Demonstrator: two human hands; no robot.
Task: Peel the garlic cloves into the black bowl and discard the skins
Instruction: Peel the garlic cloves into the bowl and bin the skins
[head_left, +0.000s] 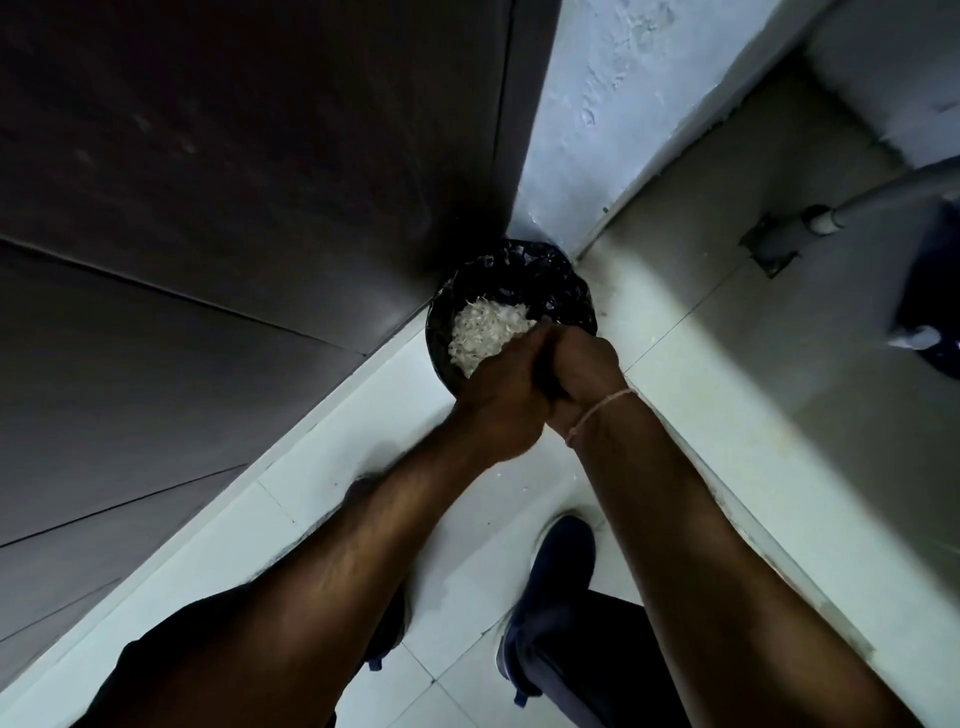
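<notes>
Both hands, left hand (501, 400) and right hand (587, 369), cup together garlic skins (485, 332) above the black-lined bin (550, 280); fingers curled around the pile.

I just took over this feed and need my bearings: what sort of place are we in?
Probably a kitchen or utility corner at floor level. A black-lined bin holding garlic skins stands on pale floor tiles where a dark cabinet meets a painted wall. A grey pipe enters the floor nearby.
</notes>
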